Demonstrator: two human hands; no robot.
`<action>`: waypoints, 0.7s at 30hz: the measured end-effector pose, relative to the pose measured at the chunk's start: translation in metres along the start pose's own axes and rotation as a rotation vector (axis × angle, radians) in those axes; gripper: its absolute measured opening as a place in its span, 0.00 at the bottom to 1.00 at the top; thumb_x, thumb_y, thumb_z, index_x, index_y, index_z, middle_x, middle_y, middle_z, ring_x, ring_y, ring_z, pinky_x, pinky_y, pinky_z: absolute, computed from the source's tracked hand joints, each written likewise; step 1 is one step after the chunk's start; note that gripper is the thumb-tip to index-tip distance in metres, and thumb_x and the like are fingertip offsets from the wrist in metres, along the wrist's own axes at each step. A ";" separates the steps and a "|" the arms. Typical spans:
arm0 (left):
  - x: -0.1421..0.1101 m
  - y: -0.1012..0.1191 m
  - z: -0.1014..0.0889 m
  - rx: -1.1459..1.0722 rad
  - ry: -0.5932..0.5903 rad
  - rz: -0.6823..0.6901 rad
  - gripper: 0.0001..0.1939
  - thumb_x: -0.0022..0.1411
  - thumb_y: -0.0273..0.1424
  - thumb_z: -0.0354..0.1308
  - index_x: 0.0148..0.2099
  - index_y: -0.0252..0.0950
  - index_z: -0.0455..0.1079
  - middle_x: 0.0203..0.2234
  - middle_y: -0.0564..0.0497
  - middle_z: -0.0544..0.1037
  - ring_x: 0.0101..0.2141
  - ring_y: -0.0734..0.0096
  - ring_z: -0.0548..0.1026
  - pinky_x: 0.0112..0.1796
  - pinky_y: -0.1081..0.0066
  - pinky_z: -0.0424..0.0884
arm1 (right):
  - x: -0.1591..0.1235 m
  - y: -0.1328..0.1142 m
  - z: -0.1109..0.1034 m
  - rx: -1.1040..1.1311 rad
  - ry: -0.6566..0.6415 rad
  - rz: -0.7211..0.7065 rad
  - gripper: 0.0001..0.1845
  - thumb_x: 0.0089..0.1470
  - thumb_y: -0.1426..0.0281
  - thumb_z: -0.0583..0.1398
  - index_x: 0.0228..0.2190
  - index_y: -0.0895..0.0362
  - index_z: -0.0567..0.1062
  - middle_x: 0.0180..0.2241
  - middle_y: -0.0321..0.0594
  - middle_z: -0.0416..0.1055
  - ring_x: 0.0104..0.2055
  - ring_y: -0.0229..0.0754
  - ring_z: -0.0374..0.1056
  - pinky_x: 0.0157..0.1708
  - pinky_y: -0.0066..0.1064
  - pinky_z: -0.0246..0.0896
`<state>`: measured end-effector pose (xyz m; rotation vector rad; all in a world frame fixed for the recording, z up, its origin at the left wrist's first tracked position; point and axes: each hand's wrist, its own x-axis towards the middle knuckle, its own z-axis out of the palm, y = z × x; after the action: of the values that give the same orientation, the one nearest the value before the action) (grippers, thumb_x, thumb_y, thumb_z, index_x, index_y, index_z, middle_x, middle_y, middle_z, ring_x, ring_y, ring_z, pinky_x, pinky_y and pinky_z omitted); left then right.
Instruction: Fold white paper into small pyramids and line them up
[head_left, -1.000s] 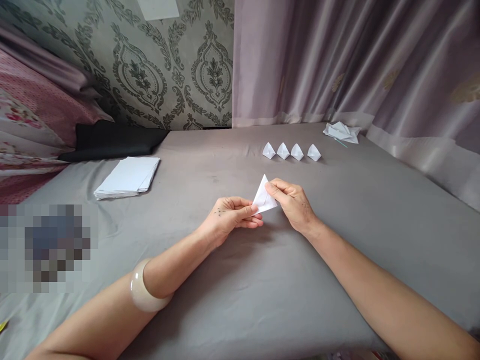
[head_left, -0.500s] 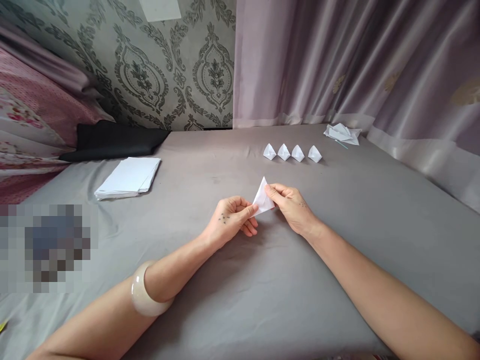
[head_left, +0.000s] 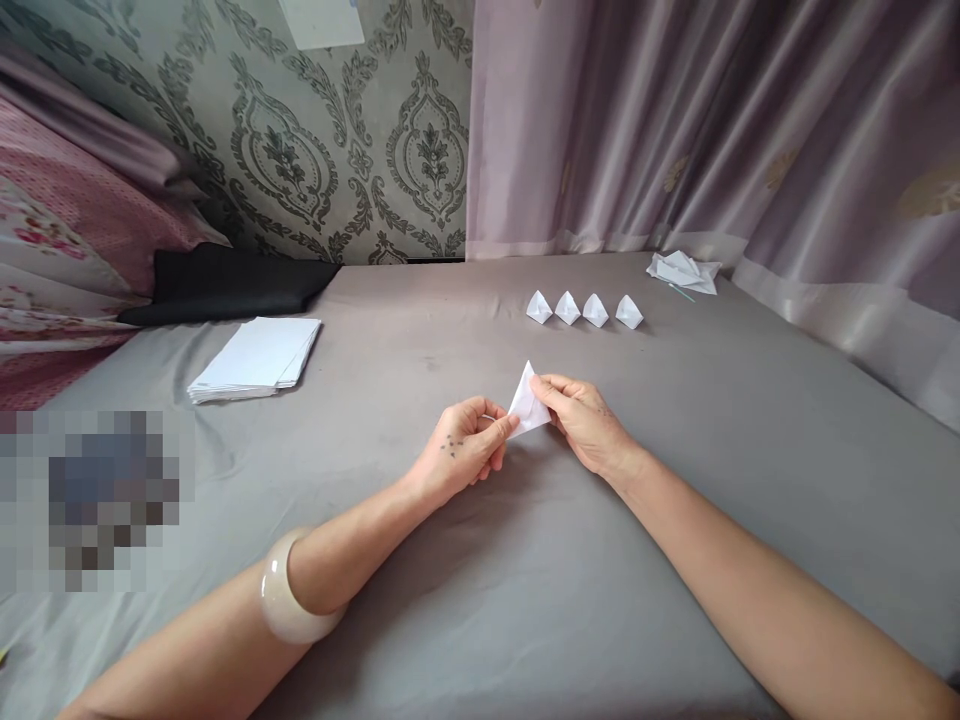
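Both hands pinch one small white folded paper triangle point(head_left: 526, 405) just above the grey bed sheet point(head_left: 480, 600). My left hand point(head_left: 463, 450) grips its lower left corner between thumb and curled fingers. My right hand point(head_left: 585, 425) pinches its right side near the top. The triangle's point stands up between the two hands. A pale bangle point(head_left: 289, 597) sits on my left forearm.
Several folded white paper pieces point(head_left: 584, 309) stand in a row beyond the hands. A stack of white sheets point(head_left: 257, 357) lies at the left. Crumpled paper scraps point(head_left: 683, 270) lie by the curtain point(head_left: 675, 130). A black cushion point(head_left: 229, 283) rests against the patterned wall.
Both hands and the folded triangle have drifted slightly lower in the picture, and my left fingers have curled in tighter. The grip on the paper is the same.
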<state>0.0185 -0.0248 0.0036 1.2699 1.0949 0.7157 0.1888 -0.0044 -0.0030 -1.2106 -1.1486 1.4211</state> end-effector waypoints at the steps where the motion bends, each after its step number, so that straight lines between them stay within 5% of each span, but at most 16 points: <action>1: 0.000 0.001 0.000 0.012 -0.005 -0.010 0.18 0.60 0.46 0.57 0.34 0.35 0.65 0.15 0.57 0.70 0.13 0.81 0.63 0.14 0.80 0.58 | 0.000 0.000 -0.001 -0.008 -0.004 0.010 0.20 0.49 0.53 0.62 0.23 0.57 0.72 0.22 0.33 0.64 0.27 0.36 0.59 0.31 0.30 0.53; 6: 0.004 0.001 -0.004 -0.164 0.006 0.064 0.21 0.60 0.47 0.56 0.34 0.31 0.70 0.27 0.48 0.76 0.26 0.74 0.74 0.26 0.76 0.71 | -0.002 -0.003 -0.001 -0.035 -0.116 0.037 0.19 0.51 0.52 0.61 0.27 0.57 0.73 0.25 0.34 0.67 0.29 0.37 0.61 0.34 0.32 0.55; 12: 0.009 -0.002 -0.010 -0.461 -0.093 0.031 0.13 0.56 0.37 0.65 0.35 0.31 0.73 0.28 0.49 0.77 0.31 0.73 0.75 0.34 0.73 0.72 | -0.002 -0.005 -0.002 -0.028 -0.232 -0.011 0.18 0.55 0.53 0.59 0.28 0.56 0.73 0.26 0.33 0.66 0.30 0.35 0.60 0.34 0.30 0.55; 21: 0.009 0.001 -0.011 -0.488 -0.139 0.024 0.11 0.55 0.36 0.65 0.35 0.33 0.76 0.30 0.48 0.80 0.35 0.70 0.77 0.37 0.72 0.70 | -0.001 -0.002 -0.005 0.111 -0.313 0.019 0.19 0.53 0.52 0.60 0.29 0.55 0.73 0.26 0.32 0.66 0.29 0.34 0.60 0.32 0.29 0.56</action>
<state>0.0117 -0.0126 0.0029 0.8986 0.7334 0.8386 0.1935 -0.0049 -0.0016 -0.9453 -1.2504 1.7083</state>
